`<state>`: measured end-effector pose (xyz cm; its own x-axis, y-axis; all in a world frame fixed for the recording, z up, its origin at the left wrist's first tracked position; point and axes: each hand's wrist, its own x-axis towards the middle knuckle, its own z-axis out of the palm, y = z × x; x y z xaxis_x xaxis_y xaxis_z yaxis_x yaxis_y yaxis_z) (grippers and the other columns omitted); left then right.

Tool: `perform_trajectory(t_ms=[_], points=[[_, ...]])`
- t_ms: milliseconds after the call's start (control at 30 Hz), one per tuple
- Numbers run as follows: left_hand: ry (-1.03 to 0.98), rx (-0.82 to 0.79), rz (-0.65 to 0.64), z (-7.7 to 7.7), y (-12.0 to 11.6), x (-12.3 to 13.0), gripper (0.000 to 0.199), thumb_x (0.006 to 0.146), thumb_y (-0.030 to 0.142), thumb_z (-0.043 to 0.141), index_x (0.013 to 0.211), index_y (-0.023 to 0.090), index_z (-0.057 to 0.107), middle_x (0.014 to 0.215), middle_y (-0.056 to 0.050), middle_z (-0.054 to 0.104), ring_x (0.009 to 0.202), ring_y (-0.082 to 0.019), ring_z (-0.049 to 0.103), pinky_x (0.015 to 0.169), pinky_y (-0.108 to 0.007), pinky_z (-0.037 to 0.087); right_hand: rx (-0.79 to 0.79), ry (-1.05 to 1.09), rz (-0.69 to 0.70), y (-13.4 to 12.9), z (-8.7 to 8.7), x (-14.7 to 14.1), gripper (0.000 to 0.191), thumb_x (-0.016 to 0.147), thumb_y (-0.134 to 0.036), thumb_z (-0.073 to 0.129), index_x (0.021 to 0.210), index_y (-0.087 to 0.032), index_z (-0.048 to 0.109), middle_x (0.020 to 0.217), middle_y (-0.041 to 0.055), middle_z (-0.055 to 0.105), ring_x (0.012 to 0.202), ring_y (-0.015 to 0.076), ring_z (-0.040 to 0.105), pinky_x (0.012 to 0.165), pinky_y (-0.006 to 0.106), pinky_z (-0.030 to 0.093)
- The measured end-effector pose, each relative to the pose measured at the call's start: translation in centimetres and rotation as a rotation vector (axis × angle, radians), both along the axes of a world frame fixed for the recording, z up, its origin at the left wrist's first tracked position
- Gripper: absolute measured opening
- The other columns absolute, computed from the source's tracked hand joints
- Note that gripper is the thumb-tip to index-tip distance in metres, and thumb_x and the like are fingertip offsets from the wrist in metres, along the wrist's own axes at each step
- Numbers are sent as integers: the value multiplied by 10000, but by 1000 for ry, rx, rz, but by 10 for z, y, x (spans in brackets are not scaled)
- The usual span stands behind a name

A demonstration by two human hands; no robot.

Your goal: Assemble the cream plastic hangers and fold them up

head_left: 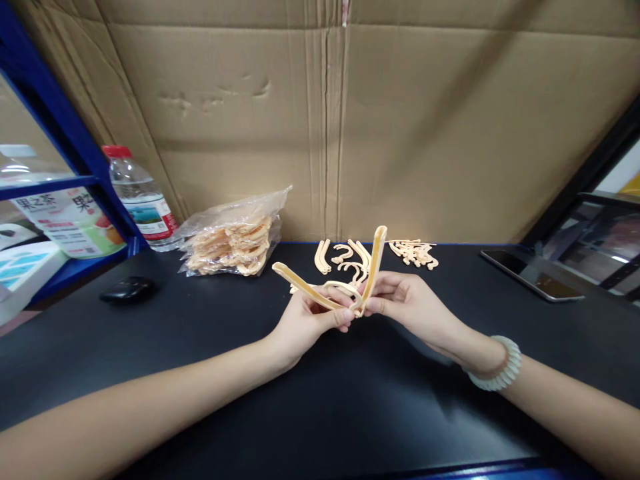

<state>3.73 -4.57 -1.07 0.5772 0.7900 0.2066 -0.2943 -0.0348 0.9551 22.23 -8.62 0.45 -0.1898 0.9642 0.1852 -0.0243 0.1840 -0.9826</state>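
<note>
My left hand (310,317) is closed on a cream plastic hanger arm (305,285) that slopes up to the left. A second hanger arm (374,267), standing nearly upright, is gripped by my right hand (400,300). The lower ends of both arms meet between my fingertips, where a curved cream piece like a hook (356,303) also shows. Fingers partly hide the joint, so I cannot tell whether the parts are locked together. Just behind my hands lie loose hanger arms (323,257) and hooks (344,252).
A clear bag (235,240) of cream parts stands at back left, near a water bottle (145,200) and a black mouse (128,290). A pile of small hooks (416,253) lies behind my right hand. A phone (531,275) rests at right. Cardboard (240,133) walls the back.
</note>
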Motion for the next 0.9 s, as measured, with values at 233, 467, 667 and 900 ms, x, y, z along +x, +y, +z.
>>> perform_trajectory(t_ms=[233, 467, 667, 900], points=[[-3, -41, 61, 0, -1, -1, 213, 619, 244, 843, 703, 120, 691, 704, -16, 642, 582, -117, 590, 563, -260, 505, 64, -41, -22, -2, -1, -5, 170, 721, -249, 763, 869, -199, 698, 862, 30, 735, 818, 178, 695, 823, 361, 564], [9, -82, 75, 1, 0, -1, 248, 627, 265, 843, 731, 114, 675, 673, -12, 644, 565, -108, 581, 578, -257, 501, 135, -32, -60, -6, -5, -10, 213, 745, -289, 750, 935, -220, 681, 937, 47, 740, 898, 208, 701, 879, 407, 551], [5, -100, 78, 0, 0, 0, 247, 635, 252, 839, 749, 113, 670, 691, -7, 650, 573, -93, 583, 572, -226, 494, 152, -23, -101, -5, -9, -14, 183, 764, -289, 735, 907, -213, 650, 951, 52, 730, 911, 199, 692, 869, 380, 549], [47, -52, 122, 2, 4, -1, 249, 686, 253, 810, 787, 129, 620, 626, 33, 594, 540, -76, 566, 522, -190, 476, 135, -48, -42, 5, 5, 11, 205, 728, -234, 759, 861, -207, 605, 833, -8, 635, 739, 124, 617, 686, 272, 526]])
